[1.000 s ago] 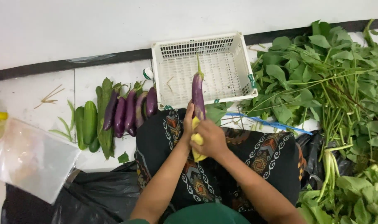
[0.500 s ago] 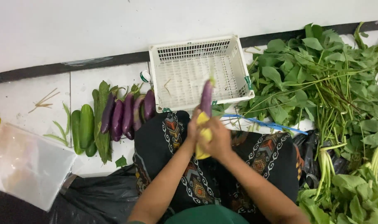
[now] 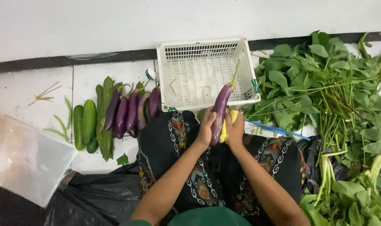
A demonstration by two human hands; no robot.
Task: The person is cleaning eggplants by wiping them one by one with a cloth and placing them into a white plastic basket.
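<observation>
Gripping one purple eggplant (image 3: 220, 109) w/ both hands—left hand (image 3: 206, 129), right hand (image 3: 235, 130) (plus yellow cloth (image 3: 226, 129))—by white basket (image 3: 207, 99).

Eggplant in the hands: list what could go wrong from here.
1. The eggplant sticks far out of the left hand and right hand, held only at its lower end; it might slip or bend.
2. Its stem points over the white basket rim and could snag there.
3. The yellow cloth may hide its grip.

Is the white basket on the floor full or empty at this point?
Nearly empty. The white basket shows its bare mesh bottom with only a few stray bits. The purple eggplant is in both hands, overlapping the basket's front rim.
</observation>
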